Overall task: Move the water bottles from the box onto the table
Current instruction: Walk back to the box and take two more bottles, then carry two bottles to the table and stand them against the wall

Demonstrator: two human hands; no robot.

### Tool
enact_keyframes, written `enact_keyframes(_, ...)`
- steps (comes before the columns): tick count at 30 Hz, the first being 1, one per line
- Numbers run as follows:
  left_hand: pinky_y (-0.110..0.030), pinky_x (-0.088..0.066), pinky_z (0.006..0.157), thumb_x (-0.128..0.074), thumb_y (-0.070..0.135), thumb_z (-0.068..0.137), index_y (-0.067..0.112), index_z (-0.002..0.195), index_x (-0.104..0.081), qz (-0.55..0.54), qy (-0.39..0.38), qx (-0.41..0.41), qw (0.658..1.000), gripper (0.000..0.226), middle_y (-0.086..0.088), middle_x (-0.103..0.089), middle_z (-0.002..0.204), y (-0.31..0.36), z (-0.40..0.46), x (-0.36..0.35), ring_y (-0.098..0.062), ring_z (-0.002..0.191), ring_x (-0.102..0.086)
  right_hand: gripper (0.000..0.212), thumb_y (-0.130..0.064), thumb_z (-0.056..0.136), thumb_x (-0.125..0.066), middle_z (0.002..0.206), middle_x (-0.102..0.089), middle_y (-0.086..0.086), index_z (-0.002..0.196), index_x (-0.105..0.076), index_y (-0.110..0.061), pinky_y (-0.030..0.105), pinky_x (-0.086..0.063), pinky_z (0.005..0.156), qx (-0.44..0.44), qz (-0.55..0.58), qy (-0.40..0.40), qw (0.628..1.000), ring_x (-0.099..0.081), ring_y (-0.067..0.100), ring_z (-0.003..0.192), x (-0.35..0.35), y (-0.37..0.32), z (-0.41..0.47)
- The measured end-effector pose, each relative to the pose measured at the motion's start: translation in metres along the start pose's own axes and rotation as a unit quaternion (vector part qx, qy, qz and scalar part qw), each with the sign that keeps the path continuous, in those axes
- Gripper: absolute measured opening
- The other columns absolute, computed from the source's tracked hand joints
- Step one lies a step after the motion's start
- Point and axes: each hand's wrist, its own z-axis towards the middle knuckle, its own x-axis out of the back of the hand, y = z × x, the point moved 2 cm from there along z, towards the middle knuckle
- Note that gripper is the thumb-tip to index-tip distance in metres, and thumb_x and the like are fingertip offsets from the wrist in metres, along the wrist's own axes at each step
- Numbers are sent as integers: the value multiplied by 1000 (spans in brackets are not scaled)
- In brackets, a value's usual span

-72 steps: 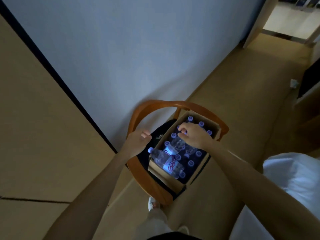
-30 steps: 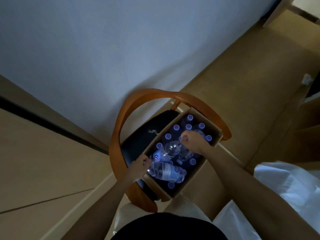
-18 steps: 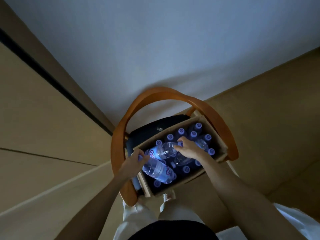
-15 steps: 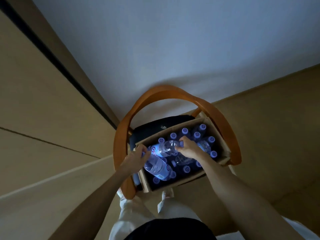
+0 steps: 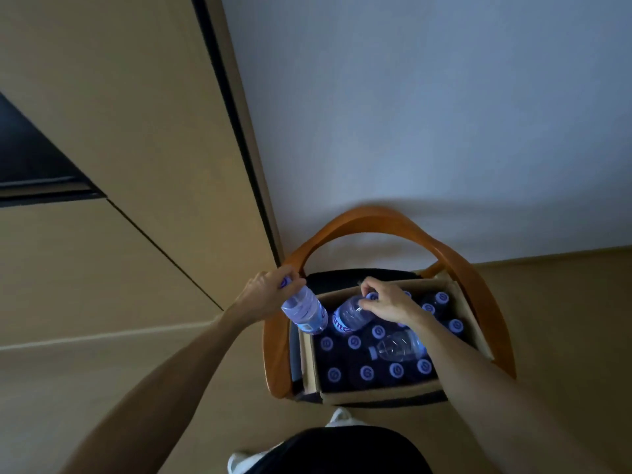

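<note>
- Box (image 5: 372, 395): open-topped cardboard, sitting on the dark seat of the chair (image 5: 383, 222); chair has a curved orange-brown wooden back and arms that ring the box on three sides.
- Upright bottles in box: nine purple caps (image 5: 366, 372) counted clearly, standing in rows; others are likely hidden under the right forearm, so the total cannot be told.
- Loose bottle (image 5: 398, 347): one, clear, lying on its side on top of the caps, right of centre, cap end pointing left.
- Left bottle (image 5: 305, 312): one, lifted and tilted, base down over the box's left wall, cap end up and to the left.
- Left hand (image 5: 265, 295): fingers curled round the neck and cap end of the left bottle; firm grip, bottle otherwise free of the box.
- Right bottle (image 5: 350, 316): one, tilted, label partly readable, base low at the box's back-left corner, just beside the left bottle.
- Right hand (image 5: 384, 304): thumb and fingers pinching the cap end of the right bottle; forearm crosses the box's right half.
- Bottles out of rank: three in all (two held, one lying).
- Surround: pale wall (image 5: 427, 107) behind the chair; tan panels (image 5: 113, 131) with a dark vertical strip at left; tan floor (image 5: 564, 319) at right.
- Bottom edge: dark clothing and one white shoe (image 5: 337, 416).
- Table: not in frame.
</note>
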Motion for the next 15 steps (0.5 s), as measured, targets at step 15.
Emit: enact_keyframes(15, -13, -29, 49, -63, 58, 80, 35, 83, -54, 9, 285, 48, 957, 24, 20, -58, 66, -54, -103, 222, 5, 57, -53, 14, -39, 82, -59, 74, -60, -10, 83, -49, -29, 30, -39, 58, 214, -182, 91, 955, -56, 14, 69, 36, -256, 18)
